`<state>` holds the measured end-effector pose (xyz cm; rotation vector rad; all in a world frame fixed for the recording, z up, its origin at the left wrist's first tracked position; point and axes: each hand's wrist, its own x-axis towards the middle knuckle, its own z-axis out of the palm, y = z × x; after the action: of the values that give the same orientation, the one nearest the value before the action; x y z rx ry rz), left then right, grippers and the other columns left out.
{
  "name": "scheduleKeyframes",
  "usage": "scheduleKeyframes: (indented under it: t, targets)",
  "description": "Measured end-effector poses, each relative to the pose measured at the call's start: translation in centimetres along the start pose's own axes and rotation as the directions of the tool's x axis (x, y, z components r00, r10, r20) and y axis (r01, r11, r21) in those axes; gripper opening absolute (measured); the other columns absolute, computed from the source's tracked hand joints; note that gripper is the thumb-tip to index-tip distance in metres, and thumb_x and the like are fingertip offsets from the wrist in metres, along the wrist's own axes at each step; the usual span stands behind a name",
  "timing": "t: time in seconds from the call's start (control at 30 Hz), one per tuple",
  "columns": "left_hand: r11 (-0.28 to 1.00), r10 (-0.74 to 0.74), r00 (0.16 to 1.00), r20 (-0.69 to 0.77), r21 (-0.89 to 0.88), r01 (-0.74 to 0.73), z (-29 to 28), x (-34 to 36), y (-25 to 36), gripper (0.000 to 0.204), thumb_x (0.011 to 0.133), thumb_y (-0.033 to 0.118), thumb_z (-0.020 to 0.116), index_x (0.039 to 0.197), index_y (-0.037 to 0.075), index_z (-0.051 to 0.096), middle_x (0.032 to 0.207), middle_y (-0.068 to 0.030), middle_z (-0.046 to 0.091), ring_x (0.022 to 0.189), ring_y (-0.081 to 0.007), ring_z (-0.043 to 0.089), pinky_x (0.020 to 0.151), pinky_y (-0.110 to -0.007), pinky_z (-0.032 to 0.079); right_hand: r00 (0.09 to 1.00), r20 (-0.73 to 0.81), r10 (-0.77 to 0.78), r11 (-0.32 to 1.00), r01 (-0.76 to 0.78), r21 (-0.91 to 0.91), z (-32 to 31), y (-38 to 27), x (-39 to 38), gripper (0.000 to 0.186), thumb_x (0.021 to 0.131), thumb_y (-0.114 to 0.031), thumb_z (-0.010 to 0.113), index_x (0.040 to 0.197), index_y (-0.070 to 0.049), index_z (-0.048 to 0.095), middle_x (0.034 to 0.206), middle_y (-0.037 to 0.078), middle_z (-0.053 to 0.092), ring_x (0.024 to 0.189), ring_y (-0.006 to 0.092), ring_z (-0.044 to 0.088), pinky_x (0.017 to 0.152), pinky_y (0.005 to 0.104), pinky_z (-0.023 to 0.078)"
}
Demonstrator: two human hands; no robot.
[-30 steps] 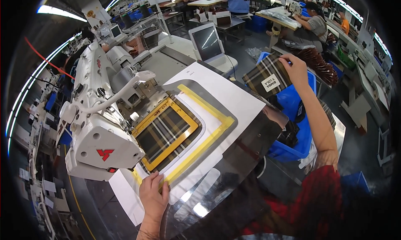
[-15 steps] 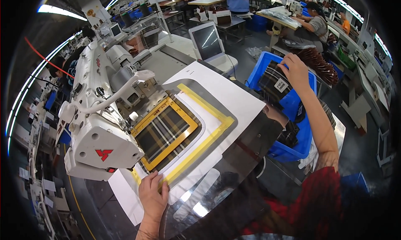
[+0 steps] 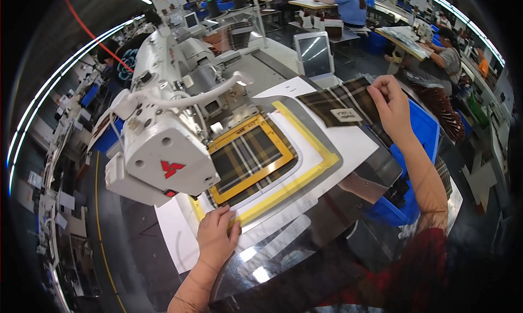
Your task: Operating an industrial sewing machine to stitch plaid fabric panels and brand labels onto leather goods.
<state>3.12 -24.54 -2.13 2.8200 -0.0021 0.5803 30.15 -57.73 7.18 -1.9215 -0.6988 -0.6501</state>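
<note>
A dark plaid fabric piece [image 3: 318, 103] with a pale label [image 3: 346, 115] hangs from the pinched fingers of my right hand [image 3: 391, 103], over the right side of the work surface. My left hand [image 3: 217, 234] lies with fingers stretched out on the near edge of a template edged in yellow tape [image 3: 272, 203]. Inside that template, another plaid piece [image 3: 231, 163] sits under a yellow clamp frame [image 3: 275, 166]. The white sewing machine head [image 3: 163, 144] stands just left of the frame and hides part of its far left side.
A blue bin [image 3: 427, 130] holding more plaid fabric stands right of the table. Behind the table is a grey-screened panel [image 3: 316, 56]. White paper sheets [image 3: 354, 149] lie beneath the template. Other people work at tables farther back.
My right hand has lifted the labelled plaid piece out of the blue bin and over the table's edge. The view has shifted, while my left hand stays at the template's near edge.
</note>
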Motion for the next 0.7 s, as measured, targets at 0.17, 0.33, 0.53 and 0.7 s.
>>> scheduleKeyframes:
  t: [0.17,0.33,0.53,0.7]
  targets:
    - [0.996,-0.061,0.998,-0.009,-0.058,0.061,0.0,-0.2,-0.6,0.021,0.080,0.015,0.068,0.099,0.008,0.064,0.109,-0.0074,0.062,0.098,-0.0276,0.059,0.086,-0.038,0.048,0.939,0.251,0.237,0.778,-0.338,0.529,8.5,0.5,0.6,0.013,0.095,-0.016,0.059,0.096,-0.004,0.055,0.074,0.000,0.058,0.067,0.0062,0.052,0.061,0.0215,0.041]
    - [0.981,-0.170,0.985,-0.019,-0.095,0.168,-1.6,0.2,-1.8,0.017,0.082,0.015,0.065,0.096,0.007,0.066,0.104,-0.0078,0.063,0.098,-0.0285,0.060,0.087,-0.038,0.047,0.605,0.584,0.541,0.608,-0.761,0.225,15.6,2.1,-2.2,0.028,0.096,-0.026,0.057,0.111,-0.002,0.057,0.092,0.005,0.065,0.081,0.0084,0.059,0.071,0.0228,0.047]
    - [0.931,-0.361,0.931,-0.058,-0.076,0.357,-2.5,1.3,-5.8,0.017,0.082,0.012,0.063,0.094,0.001,0.066,0.105,-0.0150,0.064,0.092,-0.0329,0.062,0.080,-0.038,0.049,0.413,0.860,0.300,0.632,-0.761,0.145,19.2,0.3,-1.7,0.028,0.094,-0.017,0.057,0.113,0.003,0.060,0.096,0.009,0.069,0.084,0.0105,0.063,0.073,0.0257,0.050]
    - [0.822,-0.557,0.815,0.161,-0.034,0.569,-0.3,4.5,-9.5,0.023,0.081,0.006,0.061,0.102,-0.001,0.065,0.098,-0.0197,0.065,0.097,-0.0392,0.061,0.084,-0.040,0.048,0.644,0.717,0.267,0.742,-0.612,0.273,22.8,2.6,-1.2,0.028,0.087,-0.021,0.063,0.099,0.004,0.068,0.082,0.015,0.069,0.076,0.0221,0.066,0.072,0.0326,0.050]
